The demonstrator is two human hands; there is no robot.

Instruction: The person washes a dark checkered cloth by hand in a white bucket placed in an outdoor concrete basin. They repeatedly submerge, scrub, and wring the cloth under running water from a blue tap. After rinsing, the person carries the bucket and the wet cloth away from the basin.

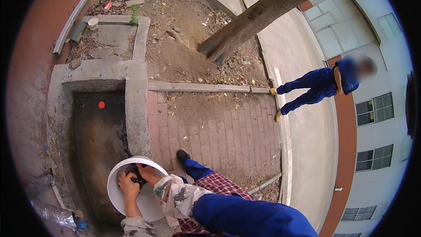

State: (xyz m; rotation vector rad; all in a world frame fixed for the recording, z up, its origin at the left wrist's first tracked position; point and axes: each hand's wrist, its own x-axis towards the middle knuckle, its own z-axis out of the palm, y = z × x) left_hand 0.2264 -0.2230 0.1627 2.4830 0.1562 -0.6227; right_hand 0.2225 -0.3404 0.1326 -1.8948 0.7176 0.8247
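A white plastic bucket (115, 193) rests tilted by the near end of a concrete trough (137, 125), its mouth turned towards the trough. Both my hands are inside it. My left hand (129, 184) has its fingers curled on a dark, crumpled thing (139, 179) whose kind I cannot make out. From the other side my right hand (149, 174) closes on that same dark thing, its fingertips partly hidden. Camouflage cuffs cover both wrists, and a blue sleeve (245, 215) shows further up my right arm.
A red round cap (101, 105) lies in the trough's dark basin. Beyond stand a small white cup (93, 23) and a leaning tree trunk (263, 15). A person in blue (315, 83) stands at the right with arms folded. Crumpled foil-like wrapping (57, 214) lies at lower left.
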